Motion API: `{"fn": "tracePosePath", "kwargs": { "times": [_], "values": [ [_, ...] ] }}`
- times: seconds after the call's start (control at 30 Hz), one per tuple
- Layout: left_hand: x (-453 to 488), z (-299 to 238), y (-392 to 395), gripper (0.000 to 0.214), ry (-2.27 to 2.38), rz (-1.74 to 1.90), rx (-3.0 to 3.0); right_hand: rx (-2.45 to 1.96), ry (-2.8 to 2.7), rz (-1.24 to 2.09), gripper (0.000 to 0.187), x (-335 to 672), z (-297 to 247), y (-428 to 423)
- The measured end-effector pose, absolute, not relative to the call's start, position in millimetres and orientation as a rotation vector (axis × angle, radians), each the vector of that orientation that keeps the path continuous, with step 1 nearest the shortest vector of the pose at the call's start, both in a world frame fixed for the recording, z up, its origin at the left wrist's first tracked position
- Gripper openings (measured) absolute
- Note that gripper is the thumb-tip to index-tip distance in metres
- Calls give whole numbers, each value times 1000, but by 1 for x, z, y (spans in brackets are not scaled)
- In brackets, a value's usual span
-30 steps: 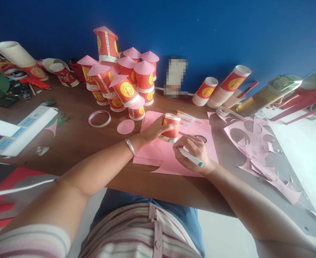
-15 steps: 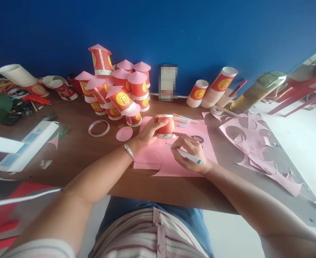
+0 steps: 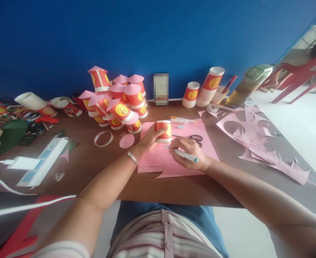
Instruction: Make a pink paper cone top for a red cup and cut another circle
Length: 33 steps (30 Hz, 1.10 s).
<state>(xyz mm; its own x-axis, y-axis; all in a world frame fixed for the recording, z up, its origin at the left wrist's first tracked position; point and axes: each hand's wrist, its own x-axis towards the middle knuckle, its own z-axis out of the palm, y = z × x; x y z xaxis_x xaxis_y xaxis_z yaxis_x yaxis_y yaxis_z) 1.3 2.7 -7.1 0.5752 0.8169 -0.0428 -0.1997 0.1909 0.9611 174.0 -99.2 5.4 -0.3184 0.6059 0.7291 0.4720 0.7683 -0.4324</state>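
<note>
My left hand (image 3: pixel 148 140) is wrapped round a red paper cup (image 3: pixel 164 130) that stands upside down on a pink paper sheet (image 3: pixel 174 157). Just right of the cup, my right hand (image 3: pixel 188 152) grips a white pen with a teal end (image 3: pixel 183 155), its tip touching the sheet near the cup's rim. A cut-out pink circle (image 3: pixel 126 141) lies left of the sheet. Black scissors (image 3: pixel 196 138) rest on the sheet beyond my right hand.
Red cups with pink cone tops (image 3: pixel 116 100) are piled at the back. Stacked cups (image 3: pixel 207 89) and a tape roll (image 3: pixel 212 107) stand at the back right, by pink paper scraps with holes (image 3: pixel 257 139). A clear ring (image 3: pixel 103 138) and a power strip (image 3: pixel 41 163) lie left.
The view has tilted up and shifted, so everything sits lower and more central. Both hands keep their hold on cup and pen, with the pen edging along the cup's rim.
</note>
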Motion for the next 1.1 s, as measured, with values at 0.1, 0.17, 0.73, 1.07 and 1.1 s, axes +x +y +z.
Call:
{"fn": "tracePosePath", "kwargs": {
  "times": [0.1,0.17,0.73,1.07,1.1],
  "values": [
    [0,-6,3,40,626,804,1115,-963,-1915,93,11,177,6,-99],
    [-1,-2,1,37,624,800,1118,-1026,-1872,67,12,178,5,-98],
    [2,7,-6,41,657,779,1202,-1042,-1941,119,13,174,2,-97],
    [1,7,-5,42,625,769,1230,-1065,-1972,67,13,176,2,-96],
    [1,7,-5,42,616,765,1230,-1080,-1971,59,13,177,2,-95]
  ]
}}
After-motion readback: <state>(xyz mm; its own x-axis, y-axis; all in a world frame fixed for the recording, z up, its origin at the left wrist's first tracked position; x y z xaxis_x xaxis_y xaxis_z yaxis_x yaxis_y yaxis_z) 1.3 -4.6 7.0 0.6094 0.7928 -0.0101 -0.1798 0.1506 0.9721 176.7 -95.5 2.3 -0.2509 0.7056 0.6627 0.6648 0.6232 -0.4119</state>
